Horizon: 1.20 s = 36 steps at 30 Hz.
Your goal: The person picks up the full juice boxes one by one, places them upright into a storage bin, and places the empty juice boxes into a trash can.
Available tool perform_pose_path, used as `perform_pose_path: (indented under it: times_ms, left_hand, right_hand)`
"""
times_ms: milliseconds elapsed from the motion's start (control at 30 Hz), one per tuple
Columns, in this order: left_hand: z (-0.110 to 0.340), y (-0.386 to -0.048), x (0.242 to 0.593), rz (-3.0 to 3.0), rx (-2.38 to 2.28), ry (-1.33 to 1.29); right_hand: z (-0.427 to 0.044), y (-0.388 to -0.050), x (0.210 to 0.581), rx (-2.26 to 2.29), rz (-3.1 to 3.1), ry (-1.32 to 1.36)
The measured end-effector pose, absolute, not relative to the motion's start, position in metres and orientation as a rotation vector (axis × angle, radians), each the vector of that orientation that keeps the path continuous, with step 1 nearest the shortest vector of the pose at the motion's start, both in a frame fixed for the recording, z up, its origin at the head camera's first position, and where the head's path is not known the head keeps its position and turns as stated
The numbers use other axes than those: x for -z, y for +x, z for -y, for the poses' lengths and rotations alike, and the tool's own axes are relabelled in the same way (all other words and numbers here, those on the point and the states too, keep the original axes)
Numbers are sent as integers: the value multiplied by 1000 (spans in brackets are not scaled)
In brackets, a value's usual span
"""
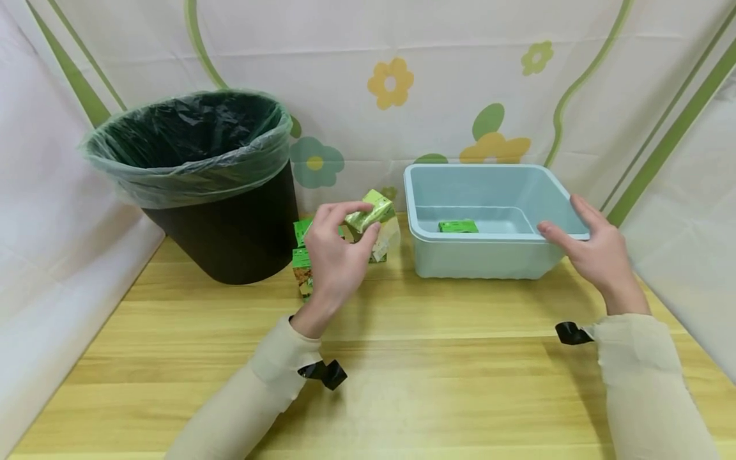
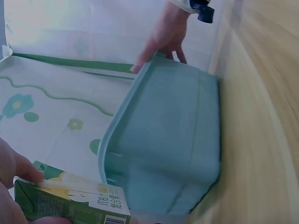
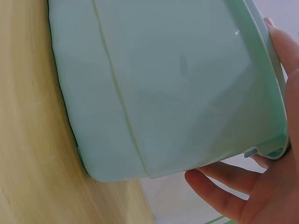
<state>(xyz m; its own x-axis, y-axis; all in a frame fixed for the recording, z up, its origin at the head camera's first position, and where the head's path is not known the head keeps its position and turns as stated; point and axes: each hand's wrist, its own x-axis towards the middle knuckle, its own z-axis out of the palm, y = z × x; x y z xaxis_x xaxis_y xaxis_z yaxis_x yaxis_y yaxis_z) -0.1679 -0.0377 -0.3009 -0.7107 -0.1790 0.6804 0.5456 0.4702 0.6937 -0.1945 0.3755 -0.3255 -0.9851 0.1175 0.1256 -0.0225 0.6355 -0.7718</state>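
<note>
My left hand [image 1: 339, 252] pinches a small juice carton [image 1: 374, 211], green with a white and yellow front, between thumb and fingers. In the left wrist view the carton [image 2: 77, 196] lies tilted, its printed side showing. Partly hidden behind that hand stand other green-topped cartons [image 1: 301, 259]. My right hand [image 1: 600, 255] holds the light blue plastic basin [image 1: 477, 259] by its front right corner, thumb on the front rim and fingers along the right side. On the basin's floor is a green carton [image 1: 458, 226], its lower part hidden by the front wall.
A black bin [image 1: 230, 236] lined with a translucent green bag [image 1: 195, 172] stands at the back left. A flower-printed white cloth [image 1: 443, 76] hangs behind and at the sides. Everything stands on a wood-grain table [image 1: 448, 370].
</note>
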Motion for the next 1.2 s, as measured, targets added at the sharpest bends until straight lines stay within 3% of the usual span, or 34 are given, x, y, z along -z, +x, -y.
perform_pose_path:
  times_ms: [700,1200]
  left_hand:
    - [29,-199,262,1839,1614,-152]
    - [-11,-236,257,1869,1629,-347]
  right_hand:
    - [-373,-196,325,-1275,2701,-98]
    - [-374,-194,326,-1269,2687,-108]
